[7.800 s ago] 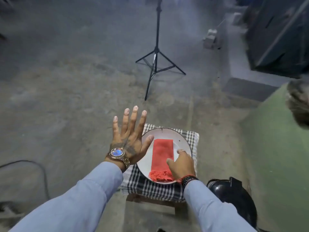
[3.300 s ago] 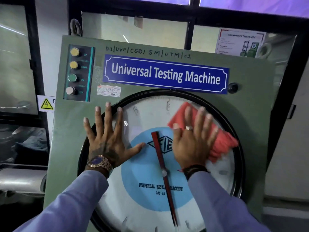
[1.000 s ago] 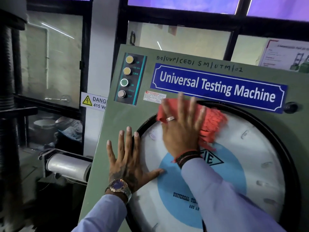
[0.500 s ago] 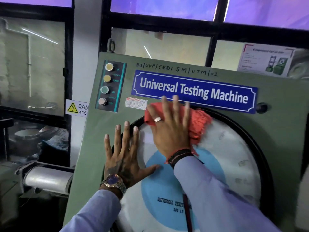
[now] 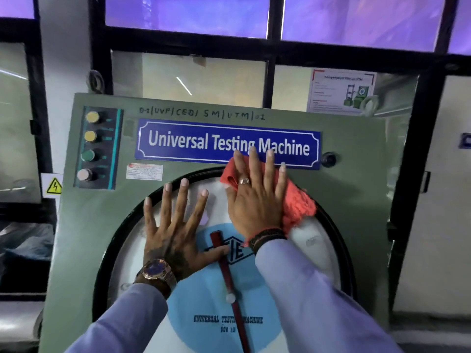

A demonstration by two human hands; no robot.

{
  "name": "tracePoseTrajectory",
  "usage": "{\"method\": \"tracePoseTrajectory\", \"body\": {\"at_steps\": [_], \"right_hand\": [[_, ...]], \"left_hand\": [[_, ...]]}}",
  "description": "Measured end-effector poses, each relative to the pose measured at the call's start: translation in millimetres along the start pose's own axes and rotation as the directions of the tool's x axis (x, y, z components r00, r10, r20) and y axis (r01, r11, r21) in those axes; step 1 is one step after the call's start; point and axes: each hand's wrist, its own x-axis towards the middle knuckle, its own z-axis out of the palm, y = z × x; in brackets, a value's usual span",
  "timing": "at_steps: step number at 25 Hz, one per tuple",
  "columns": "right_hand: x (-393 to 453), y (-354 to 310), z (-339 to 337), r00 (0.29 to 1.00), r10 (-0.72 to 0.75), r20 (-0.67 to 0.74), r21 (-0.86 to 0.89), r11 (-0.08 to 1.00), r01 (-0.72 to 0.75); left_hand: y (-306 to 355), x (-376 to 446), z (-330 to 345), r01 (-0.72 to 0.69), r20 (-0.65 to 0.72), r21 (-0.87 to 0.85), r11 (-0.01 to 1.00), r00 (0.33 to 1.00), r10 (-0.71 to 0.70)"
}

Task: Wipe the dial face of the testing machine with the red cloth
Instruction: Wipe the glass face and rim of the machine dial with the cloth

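Note:
The green testing machine (image 5: 356, 200) fills the view, with a large round dial face (image 5: 209, 296), white with a blue centre, a black rim and a red pointer (image 5: 230, 273). My right hand (image 5: 257, 197) lies flat on the red cloth (image 5: 297, 203) and presses it against the dial's top edge, fingertips reaching the blue name sign (image 5: 226, 143). My left hand (image 5: 175, 228), with a watch on the wrist, rests flat with spread fingers on the dial's upper left part.
A panel of round push buttons (image 5: 91, 146) sits at the machine's upper left. A yellow electrical warning sticker (image 5: 54, 186) hangs on the wall to the left. Black-framed windows (image 5: 270, 54) and a posted sheet (image 5: 341, 90) stand behind the machine.
My right hand has slid the red cloth to the right along the dial's top edge. My left hand stays flat on the dial's left part. The view has shifted left to right.

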Motion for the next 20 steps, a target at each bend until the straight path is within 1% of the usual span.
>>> {"method": "tracePoseTrajectory", "body": {"at_steps": [1, 2, 4, 5, 6, 7, 8, 10, 11, 12, 13, 15, 16, 17, 18, 19, 20], "right_hand": [[-6.2, 13.7, -0.7, 0.997, 0.071, -0.004, -0.018, 0.997, -0.071], [-17.1, 29.6, -1.9, 0.982, 0.189, -0.016, -0.033, 0.981, -0.189], [-43.7, 59.3, -6.4, 0.916, 0.399, -0.044, -0.049, 0.915, -0.401], [-53.8, 67.6, -9.9, 0.888, 0.458, -0.041, -0.047, 0.887, -0.460], [-56.7, 69.2, -12.3, 0.873, 0.487, -0.038, -0.044, 0.871, -0.488], [-52.1, 66.2, -12.6, 0.878, 0.478, -0.033, -0.037, 0.877, -0.479], [-43.6, 60.6, -12.5, 0.907, 0.420, -0.019, -0.026, 0.907, -0.420], [-29.8, 55.2, -10.3, 0.981, 0.194, 0.018, -0.030, 0.981, -0.193], [-26.5, 59.6, -8.8, 0.993, 0.116, 0.022, -0.040, 0.993, -0.115], [-30.5, 68.0, -9.2, 0.993, 0.121, 0.015, -0.047, 0.992, -0.120], [-42.7, 77.5, -11.1, 0.979, 0.205, -0.005, -0.052, 0.977, -0.205], [-75.6, 89.9, -15.9, 0.905, 0.421, -0.051, -0.075, 0.902, -0.424], [-84.2, 91.4, -17.9, 0.871, 0.488, -0.051, -0.080, 0.868, -0.490], [-81.5, 89.7, -19.3, 0.857, 0.515, -0.033, -0.068, 0.854, -0.516], [-71.1, 85.6, -21.4, 0.865, 0.502, -0.001, -0.037, 0.865, -0.501], [-56.5, 79.8, -22.0, 0.902, 0.431, 0.032, -0.009, 0.902, -0.431], [-42.8, 74.5, -21.5, 0.944, 0.323, 0.063, -0.002, 0.946, -0.323]], "left_hand": [[1.4, 1.9, -0.7, -0.009, 0.008, 0.007, 1.000, 1.000, 0.009], [3.0, 4.6, -1.3, -0.015, 0.015, 0.015, 1.000, 1.000, 0.014], [10.1, 10.6, -4.6, -0.031, 0.028, 0.019, 0.999, 0.999, 0.031], [15.6, 12.3, -6.1, -0.040, 0.028, 0.012, 0.999, 0.999, 0.040], [20.7, 14.2, -6.6, -0.049, 0.021, 0.003, 0.999, 0.999, 0.049], [25.8, 15.6, -7.0, -0.052, 0.015, -0.008, 0.999, 0.999, 0.052], [30.6, 17.1, -7.2, -0.054, 0.015, -0.015, 0.998, 0.998, 0.054], [41.1, 22.9, -5.3, -0.065, 0.003, -0.029, 0.997, 0.998, 0.065], [46.7, 27.0, -4.3, -0.065, -0.007, -0.039, 0.997, 0.998, 0.064], [52.7, 30.3, -3.7, -0.062, -0.009, -0.051, 0.997, 0.998, 0.062], [57.8, 32.4, -2.2, -0.059, -0.009, -0.065, 0.996, 0.998, 0.058], [62.6, 32.7, 0.8, -0.048, -0.008, -0.074, 0.996, 0.999, 0.047], [63.3, 32.3, 1.3, -0.043, -0.010, -0.073, 0.996, 0.999, 0.042], [63.7, 32.2, 1.7, -0.040, -0.014, -0.068, 0.997, 0.999, 0.039], [64.3, 31.7, 1.6, -0.037, -0.014, -0.066, 0.997, 0.999, 0.036], [64.3, 32.2, 1.4, -0.033, -0.012, -0.065, 0.997, 0.999, 0.032], [64.5, 32.9, 2.1, -0.030, -0.011, -0.063, 0.998, 1.000, 0.029]]}}
